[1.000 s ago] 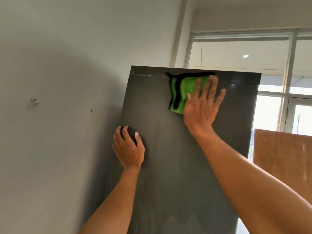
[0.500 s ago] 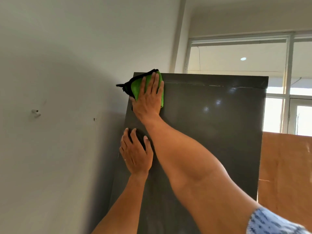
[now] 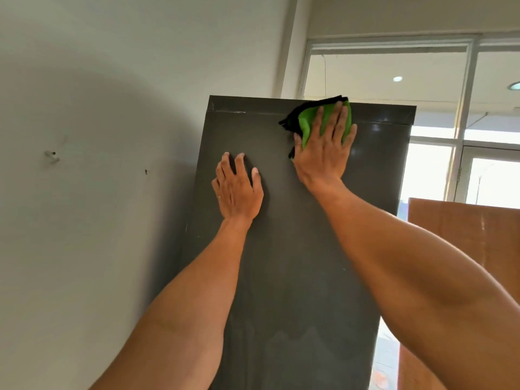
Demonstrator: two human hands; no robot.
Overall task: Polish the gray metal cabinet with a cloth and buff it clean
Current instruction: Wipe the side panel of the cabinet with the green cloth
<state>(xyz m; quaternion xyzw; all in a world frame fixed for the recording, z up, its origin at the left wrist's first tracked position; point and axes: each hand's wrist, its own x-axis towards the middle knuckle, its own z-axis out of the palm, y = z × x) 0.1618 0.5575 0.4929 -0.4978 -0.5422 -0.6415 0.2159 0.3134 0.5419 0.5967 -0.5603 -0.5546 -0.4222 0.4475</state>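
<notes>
A tall gray metal cabinet (image 3: 298, 263) stands against the white wall and fills the middle of the view. My right hand (image 3: 323, 153) presses a green cloth with a black edge (image 3: 306, 116) flat against the cabinet's face, just under its top edge and right of centre. My left hand (image 3: 237, 190) rests flat on the cabinet lower and to the left, fingers spread, holding nothing. Most of the cloth is hidden under my right palm and fingers.
The white wall (image 3: 98, 192) on the left has a small screw anchor (image 3: 52, 156) sticking out. A large window (image 3: 439, 114) lies behind the cabinet on the right. A brown wooden panel (image 3: 464, 229) stands to the cabinet's right.
My right hand swept the cloth along the top strip from right of centre to the left corner, then back to the right. My left hand stayed pressed flat on the cabinet.
</notes>
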